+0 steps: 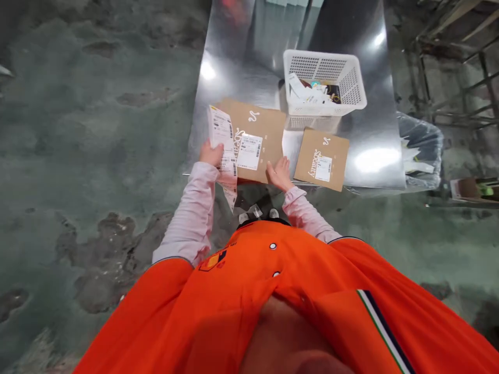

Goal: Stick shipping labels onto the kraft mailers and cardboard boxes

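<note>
A brown cardboard box (267,124) with white lettering and a white label lies at the near left part of the metal table. In my left hand (211,154) is a long strip of printed shipping labels (223,130), its lower end hanging past the table edge. The strip overlaps the box's left side. My right hand (279,174) rests against the box's near right corner, fingers stretched out. To the right of that hand lies a smaller cardboard box (338,150), also labelled, its near corner jutting past the table edge.
Behind the boxes, a white plastic basket (353,104) holds papers and small packets on the metal table (241,72). A clear plastic bag (431,140) with papers hangs off the table's right side. Farther right are an open carton (463,189) and a metal rack (448,98).
</note>
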A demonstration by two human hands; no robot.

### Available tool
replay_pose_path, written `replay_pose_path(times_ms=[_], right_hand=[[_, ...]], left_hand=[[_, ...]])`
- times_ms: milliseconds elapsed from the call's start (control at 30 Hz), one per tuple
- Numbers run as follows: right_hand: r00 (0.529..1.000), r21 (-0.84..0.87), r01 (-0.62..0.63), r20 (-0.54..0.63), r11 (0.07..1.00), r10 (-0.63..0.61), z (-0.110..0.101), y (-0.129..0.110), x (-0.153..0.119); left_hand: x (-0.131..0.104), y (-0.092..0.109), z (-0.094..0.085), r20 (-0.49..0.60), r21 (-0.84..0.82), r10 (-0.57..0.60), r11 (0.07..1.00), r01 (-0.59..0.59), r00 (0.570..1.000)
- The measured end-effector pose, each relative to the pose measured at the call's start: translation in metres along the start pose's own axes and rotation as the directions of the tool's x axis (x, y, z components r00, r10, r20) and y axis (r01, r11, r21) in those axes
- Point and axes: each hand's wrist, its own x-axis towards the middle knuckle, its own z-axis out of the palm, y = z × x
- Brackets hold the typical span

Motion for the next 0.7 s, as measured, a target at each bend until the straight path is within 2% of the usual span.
replay_pose_path(times_ms=[67,100,167,233,267,333,400,433,467,500,533,567,600,633,667,700], right_hand=[[0.998,0.148,0.056,-0.002,0.987,-0.056,-0.005,0.008,0.001],[0.993,0.241,0.113,-0.055,0.964,-0.103,-0.013,0.017,0.001],[0.970,0.394,0.203,-0.203,0.896,-0.131,-0.042,0.046,-0.001],[0.939,0.459,0.221,-0.338,0.861,-0.061,-0.086,0.083,-0.004],[0.923,0.454,0.199,-0.384,0.869,-0.011,-0.110,0.101,-0.005],[0.897,0.368,0.086,-0.432,0.926,0.088,-0.153,0.127,-0.008],[0.873,0.221,-0.058,-0.461,0.974,0.157,-0.178,0.129,-0.011],[0.887,0.165,-0.075,-0.440,0.983,0.142,-0.179,0.119,-0.014],[0.921,0.152,-0.027,-0.379,0.988,0.083,-0.173,0.103,-0.018],[0.959,0.192,0.081,-0.283,0.978,-0.024,-0.161,0.082,-0.023],[0.972,0.299,0.217,-0.159,0.929,-0.176,-0.143,0.058,-0.030],[0.945,0.442,0.310,-0.051,0.842,-0.322,-0.123,0.034,-0.038],[0.917,0.552,0.347,-0.032,0.758,-0.396,-0.103,0.012,-0.046],[0.907,0.622,0.354,-0.048,0.698,-0.418,-0.085,-0.006,-0.055],[0.906,0.657,0.348,-0.053,0.668,-0.419,-0.070,-0.020,-0.062],[0.910,0.660,0.333,-0.040,0.673,-0.412,-0.059,-0.030,-0.068]], left_hand=[[-0.017,0.017,-0.003,-0.001,-0.147,-0.017,0.989,0.017,1.000],[-0.028,0.026,-0.004,0.022,-0.277,-0.005,0.961,0.011,1.000],[-0.053,0.044,-0.005,0.105,-0.568,0.063,0.823,0.008,0.992],[-0.076,0.056,-0.003,0.169,-0.748,0.142,0.663,0.033,0.975],[-0.085,0.057,-0.002,0.180,-0.787,0.171,0.616,0.038,0.969],[-0.099,0.052,0.001,0.160,-0.783,0.231,0.622,-0.019,0.960],[-0.108,0.039,0.007,0.121,-0.745,0.303,0.657,-0.115,0.945],[-0.112,0.031,0.012,0.118,-0.718,0.330,0.679,-0.149,0.937],[-0.115,0.024,0.018,0.137,-0.686,0.349,0.709,-0.166,0.927],[-0.119,0.018,0.024,0.187,-0.648,0.359,0.745,-0.160,0.915],[-0.123,0.014,0.029,0.260,-0.607,0.362,0.782,-0.140,0.895],[-0.125,0.011,0.034,0.340,-0.571,0.362,0.813,-0.115,0.868],[-0.127,0.009,0.037,0.409,-0.544,0.360,0.834,-0.092,0.839],[-0.127,0.008,0.039,0.448,-0.534,0.358,0.842,-0.076,0.819],[-0.126,0.007,0.040,0.450,-0.542,0.356,0.838,-0.066,0.819],[-0.124,0.005,0.039,0.421,-0.560,0.347,0.826,-0.060,0.838]])
